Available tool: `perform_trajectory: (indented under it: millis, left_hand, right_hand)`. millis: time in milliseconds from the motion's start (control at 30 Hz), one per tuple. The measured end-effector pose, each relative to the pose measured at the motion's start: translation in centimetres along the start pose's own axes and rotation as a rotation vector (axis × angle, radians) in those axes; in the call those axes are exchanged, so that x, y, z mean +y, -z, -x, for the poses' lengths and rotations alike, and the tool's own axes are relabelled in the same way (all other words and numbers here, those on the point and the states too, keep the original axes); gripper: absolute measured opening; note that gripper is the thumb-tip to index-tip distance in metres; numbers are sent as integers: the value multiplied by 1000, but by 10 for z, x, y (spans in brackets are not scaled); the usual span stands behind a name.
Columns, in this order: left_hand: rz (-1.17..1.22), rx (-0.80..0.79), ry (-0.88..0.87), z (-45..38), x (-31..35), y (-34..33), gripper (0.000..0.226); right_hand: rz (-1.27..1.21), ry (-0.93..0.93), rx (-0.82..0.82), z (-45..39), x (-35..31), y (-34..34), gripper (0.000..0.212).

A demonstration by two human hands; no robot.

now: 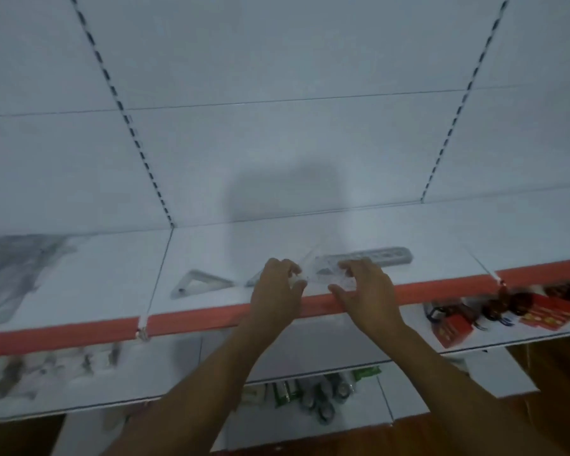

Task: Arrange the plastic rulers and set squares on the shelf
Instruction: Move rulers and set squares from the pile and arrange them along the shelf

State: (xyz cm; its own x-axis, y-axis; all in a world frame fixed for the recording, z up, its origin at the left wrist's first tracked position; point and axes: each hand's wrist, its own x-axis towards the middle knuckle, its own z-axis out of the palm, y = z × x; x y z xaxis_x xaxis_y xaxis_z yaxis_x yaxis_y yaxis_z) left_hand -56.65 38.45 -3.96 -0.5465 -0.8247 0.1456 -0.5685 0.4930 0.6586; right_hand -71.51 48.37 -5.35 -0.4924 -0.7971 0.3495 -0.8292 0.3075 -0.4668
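Curled fingers (285, 265) of the left hand (278, 287) pinch the left end of a clear plastic set square (323, 276), thumb near its front edge. The right hand (367, 291) grips the same piece at its right end, its fingers bent over the top and its thumb stretched along the near side. The clear piece lies low over the white shelf (211, 291), just behind the red front strip (441, 289); blur makes it unclear whether it rests flat on the surface.

A second set square (199, 283), triangular and frosted, lies flat on the shelf to the left of the hands, apart from them. A pale ruler (375, 255) with a row of holes lies farther back and to the right, just beyond the right hand's fingertips, running roughly parallel to the shelf's front edge.

On the lower shelf at the right sit red packets (454, 329) and dark small goods. Below, between the forearms, green and white packages (287, 391) and grey round items lie on a still lower level. The white back panel (277, 143) rises behind, crossed by two slotted uprights.
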Motion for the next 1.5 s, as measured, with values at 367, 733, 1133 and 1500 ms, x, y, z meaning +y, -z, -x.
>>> perform_trajectory:
  millis: [367, 733, 1133, 1500]
  left_hand:
    - [-221, -5, 174, -9, -65, 44, 23]
    - [-262, -62, 116, -27, -90, 39, 24]
    - [-212, -49, 114, -29, -82, 54, 39]
    - [-193, -149, -204, -57, -25, 41, 41]
  right_hand:
    - [269, 118, -91, -35, -58, -64, 38]
    - [350, 117, -144, -48, -61, -76, 39]
    - [303, 193, -63, -55, -53, -73, 39]
    - [149, 458, -96, -86, -16, -10, 33]
